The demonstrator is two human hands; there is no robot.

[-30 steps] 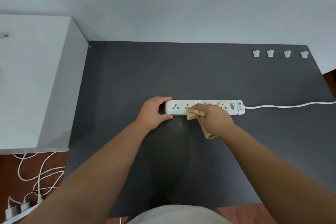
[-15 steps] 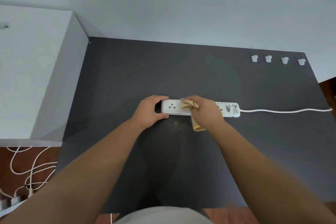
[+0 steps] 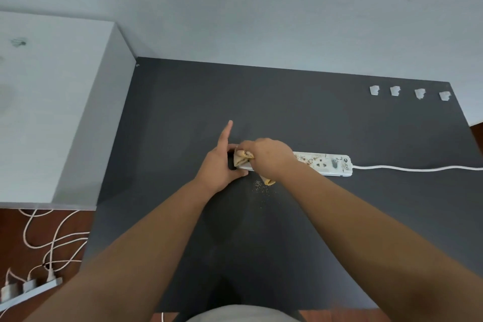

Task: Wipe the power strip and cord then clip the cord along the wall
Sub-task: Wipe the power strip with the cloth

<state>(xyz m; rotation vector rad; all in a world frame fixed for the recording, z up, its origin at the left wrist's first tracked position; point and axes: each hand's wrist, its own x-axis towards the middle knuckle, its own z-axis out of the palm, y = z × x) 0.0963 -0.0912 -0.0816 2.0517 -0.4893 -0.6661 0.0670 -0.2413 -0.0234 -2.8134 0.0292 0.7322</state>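
I am wiping a white power strip (image 3: 322,165) that is lying flat near the middle of a dark grey tabletop (image 3: 287,102), its long side running left to right. My right hand (image 3: 271,158) is clenching a small tan cloth (image 3: 243,156) and pressing it onto the left end of the strip. My left hand (image 3: 219,165) is bracing that same left end, the thumb curled along the near edge and the palm against the end, while the index finger is pointing straight out toward the far wall. Brown specks are dirtying the uncovered sockets to the right, and fine crumbs (image 3: 261,187) are lying on the tabletop just near of the strip. The white cord (image 3: 418,168) is trailing from the strip's right end off the right edge. Four small white cord clips (image 3: 407,92) are sitting in a row at the far right corner, well apart from the strip. I judge the strip to be light, rigid plastic that slides easily, so it is best held at its ends; the cord looks limp and springy, best pinched through the cloth
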